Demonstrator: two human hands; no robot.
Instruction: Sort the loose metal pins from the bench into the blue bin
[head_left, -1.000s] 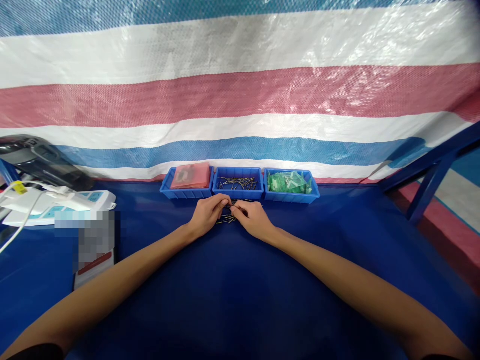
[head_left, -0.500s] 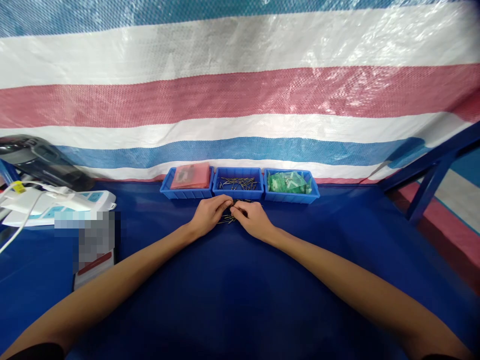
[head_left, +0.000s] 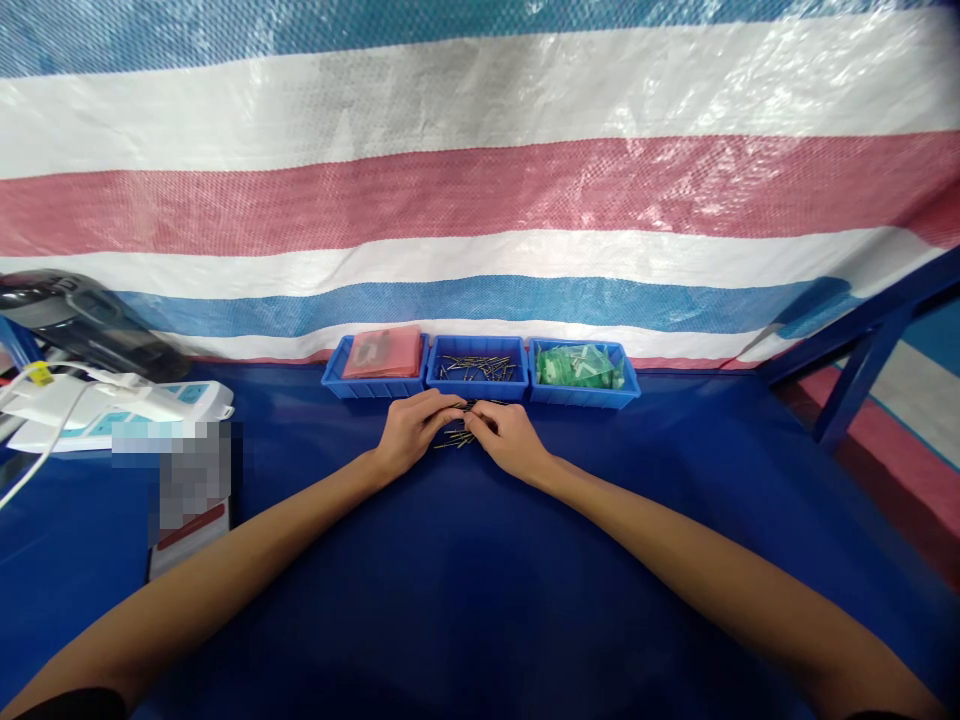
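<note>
My left hand (head_left: 411, 428) and my right hand (head_left: 510, 436) meet just in front of the middle blue bin (head_left: 476, 390), fingertips almost touching. Both hands are closed in a pinch around slender dark-and-brass metal pieces that look like drill bits. How many they hold is hidden by the fingers. Several more loose drill bits (head_left: 456, 438) lie on the blue tabletop (head_left: 465, 560) below and between the hands. Inside the middle bin rests a scattered heap of the same drill bits (head_left: 480, 367).
The left blue bin (head_left: 382, 387) holds flat red packets (head_left: 384, 352); the right one (head_left: 589, 396) holds green plastic bags (head_left: 576, 366). A white power strip (head_left: 202, 402) with cables and a dark bottle (head_left: 90, 320) stand at left. A blue frame (head_left: 862, 370) rises at right.
The left fingers have flattened and reached slightly further toward the right hand. The right hand has barely moved. The bins and the loose pieces stay in place.
</note>
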